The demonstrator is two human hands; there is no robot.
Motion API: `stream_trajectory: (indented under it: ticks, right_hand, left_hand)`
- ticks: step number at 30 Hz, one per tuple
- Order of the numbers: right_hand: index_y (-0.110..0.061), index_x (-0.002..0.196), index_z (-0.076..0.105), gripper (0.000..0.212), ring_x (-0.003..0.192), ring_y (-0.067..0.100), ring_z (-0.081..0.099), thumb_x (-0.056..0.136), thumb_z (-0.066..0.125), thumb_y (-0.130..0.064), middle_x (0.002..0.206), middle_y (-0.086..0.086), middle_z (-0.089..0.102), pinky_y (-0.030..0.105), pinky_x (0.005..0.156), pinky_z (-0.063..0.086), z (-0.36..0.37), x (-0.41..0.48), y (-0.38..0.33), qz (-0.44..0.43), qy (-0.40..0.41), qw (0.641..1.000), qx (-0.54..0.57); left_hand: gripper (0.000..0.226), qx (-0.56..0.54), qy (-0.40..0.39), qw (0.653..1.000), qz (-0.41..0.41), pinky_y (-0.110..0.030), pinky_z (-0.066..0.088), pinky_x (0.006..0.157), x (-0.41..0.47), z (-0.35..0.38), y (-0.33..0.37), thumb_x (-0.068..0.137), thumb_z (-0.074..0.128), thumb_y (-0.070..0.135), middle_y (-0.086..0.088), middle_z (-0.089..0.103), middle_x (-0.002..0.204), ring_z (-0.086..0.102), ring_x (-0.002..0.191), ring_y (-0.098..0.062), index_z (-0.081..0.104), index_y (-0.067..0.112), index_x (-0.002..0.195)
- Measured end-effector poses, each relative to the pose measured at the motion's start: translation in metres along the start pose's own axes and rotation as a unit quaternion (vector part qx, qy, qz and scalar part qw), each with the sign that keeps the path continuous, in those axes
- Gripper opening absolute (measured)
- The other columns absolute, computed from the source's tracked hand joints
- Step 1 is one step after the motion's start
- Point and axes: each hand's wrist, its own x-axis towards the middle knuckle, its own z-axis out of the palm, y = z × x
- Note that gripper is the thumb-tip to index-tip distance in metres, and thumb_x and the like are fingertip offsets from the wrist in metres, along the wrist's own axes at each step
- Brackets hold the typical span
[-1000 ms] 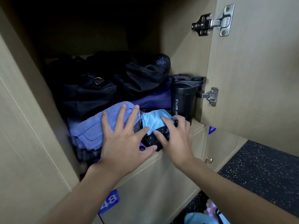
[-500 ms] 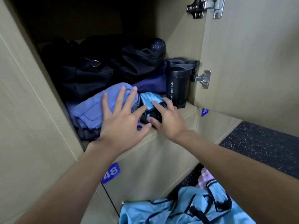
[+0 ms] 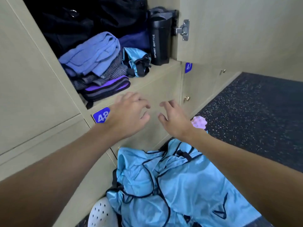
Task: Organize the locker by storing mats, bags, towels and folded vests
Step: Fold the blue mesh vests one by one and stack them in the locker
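Note:
The open locker holds a folded blue towel [image 3: 91, 53] on a stack of grey striped and purple cloths [image 3: 106, 86]. Beside the stack lies a small folded light-blue vest [image 3: 135, 60] with black trim. Black bags [image 3: 78, 18] fill the back. More light-blue vests [image 3: 172, 185] lie in a loose heap on the floor below. My left hand [image 3: 129, 115] and my right hand [image 3: 173, 118] hover in front of the locker door below the shelf, fingers loosely spread, holding nothing.
A black sport bottle [image 3: 159, 41] stands at the shelf's right end by the open door [image 3: 237, 30] and its hinge. Locker tags 48 [image 3: 101, 115] and 47 [image 3: 188, 67] mark the doors. A pink spiky ball [image 3: 199, 122] and a white perforated shoe [image 3: 101, 213] lie on the speckled floor.
Both hands have left the towel and the folded vest and dropped down out of the locker. The view has tilted down, showing the vest heap on the floor.

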Motion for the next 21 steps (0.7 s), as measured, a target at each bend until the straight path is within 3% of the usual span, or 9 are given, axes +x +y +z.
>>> stream_trajectory:
  ticks: [4,10,17,21]
  right_hand:
    - [-0.012,0.136,0.048,0.04,0.115,0.034,0.05,0.099,0.049,-0.028,0.128,0.014,0.05,0.041,0.098,0.041,0.032,-0.061,0.024,0.032,-0.064,0.997,0.01]
    - [-0.014,0.136,0.048,0.039,0.119,0.028,0.047,0.102,0.043,-0.032,0.13,0.008,0.05,0.04,0.098,0.042,0.076,-0.145,0.071,0.099,-0.163,0.981,-0.027]
    - [-0.018,0.141,0.043,0.042,0.125,0.025,0.044,0.102,0.041,-0.035,0.134,0.006,0.046,0.042,0.103,0.04,0.083,-0.167,0.126,0.173,-0.188,0.965,-0.054]
    - [-0.019,0.138,0.046,0.039,0.12,0.027,0.048,0.101,0.043,-0.032,0.131,0.007,0.047,0.041,0.1,0.042,0.074,-0.151,0.167,0.204,-0.171,0.962,-0.054]
  left_hand:
    - [0.026,-0.016,-0.151,0.988,-0.025,-0.038,0.036,0.097,-0.055,0.042,0.01,0.091,0.051,0.03,0.001,0.066,0.11,0.056,0.11,-0.026,0.07,0.023,0.107]
    - [0.025,-0.078,-0.25,0.961,-0.087,-0.039,0.042,0.097,-0.124,0.121,0.023,0.095,0.053,0.031,0.002,0.07,0.108,0.061,0.107,-0.023,0.067,0.021,0.113]
    - [0.026,-0.14,-0.268,0.95,-0.076,-0.036,0.047,0.09,-0.11,0.183,0.058,0.095,0.058,0.033,0.002,0.069,0.105,0.063,0.099,-0.022,0.066,0.019,0.115]
    - [0.026,-0.167,-0.251,0.952,-0.055,-0.035,0.047,0.089,-0.063,0.216,0.091,0.094,0.061,0.031,0.001,0.068,0.114,0.061,0.108,-0.023,0.066,0.019,0.116]
